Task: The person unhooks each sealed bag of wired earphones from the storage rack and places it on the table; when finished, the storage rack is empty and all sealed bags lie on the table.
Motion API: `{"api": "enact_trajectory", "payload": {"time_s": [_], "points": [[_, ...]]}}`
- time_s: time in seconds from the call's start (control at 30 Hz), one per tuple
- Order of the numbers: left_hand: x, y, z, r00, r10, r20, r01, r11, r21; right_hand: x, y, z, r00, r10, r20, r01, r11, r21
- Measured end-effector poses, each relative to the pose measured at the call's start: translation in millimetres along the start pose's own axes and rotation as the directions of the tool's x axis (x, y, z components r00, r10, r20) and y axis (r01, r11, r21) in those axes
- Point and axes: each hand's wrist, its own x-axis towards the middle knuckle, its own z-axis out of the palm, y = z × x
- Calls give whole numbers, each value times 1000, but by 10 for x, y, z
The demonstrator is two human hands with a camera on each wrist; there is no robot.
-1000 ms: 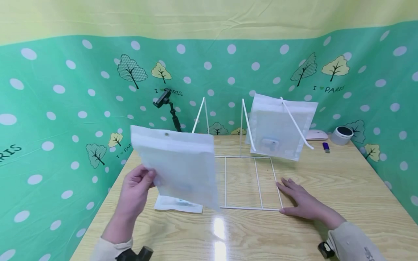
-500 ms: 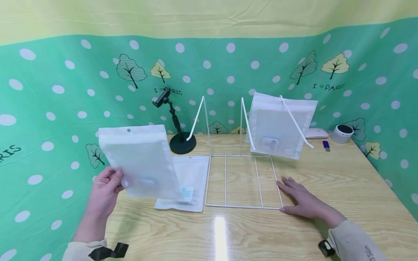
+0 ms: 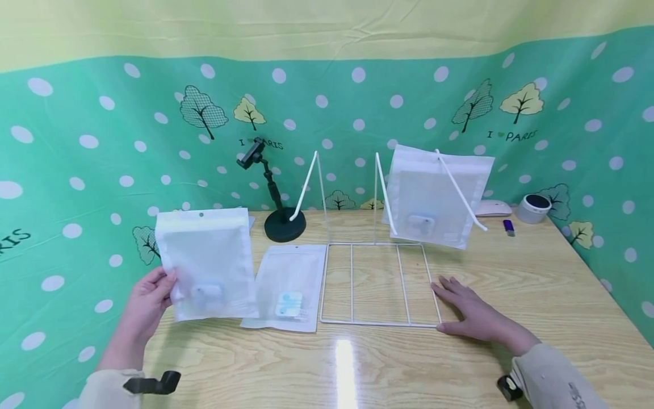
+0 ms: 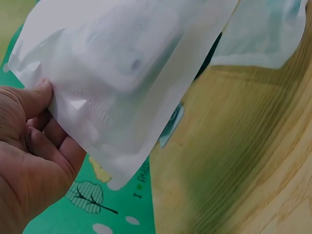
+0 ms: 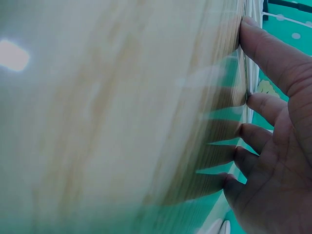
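Note:
My left hand (image 3: 145, 304) pinches the left edge of a white translucent zip pouch (image 3: 209, 250) between thumb and fingers, holding it upright at the left of the table. In the left wrist view, a small device-shaped lump shows through the pouch (image 4: 131, 58), near faint embossed lettering. A second white pouch (image 3: 291, 278) lies flat beside a white wire rack (image 3: 378, 324). More white pouches (image 3: 429, 196) hang from the rack's right hook. With fingers spread, my right hand (image 3: 470, 312) rests on the table, thumb and fingertips at the rack's right side.
A black phone stand (image 3: 284, 226) is behind the flat pouch. At the back right are a white mouse (image 3: 493, 208), a blue USB stick (image 3: 508, 227) and a white round speaker (image 3: 534, 209). A green curtain (image 3: 61, 142) lines the table's edges.
My left hand has moved left and lower with the pouch, away from the rack, uncovering the flat pouch and the phone stand. My right hand has stayed in place.

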Motion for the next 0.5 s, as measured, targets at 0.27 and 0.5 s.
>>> {"api": "enact_trajectory", "payload": {"time_s": [0.27,0.5], "points": [[77,-127,-336,986,-166,-7,165,972,166,1,21,11,1000,4,6,-4,1000,1],[180,-177,-507,945,-320,-69,323,881,344,-2,13,19,1000,15,1,-15,1000,-11]]}}
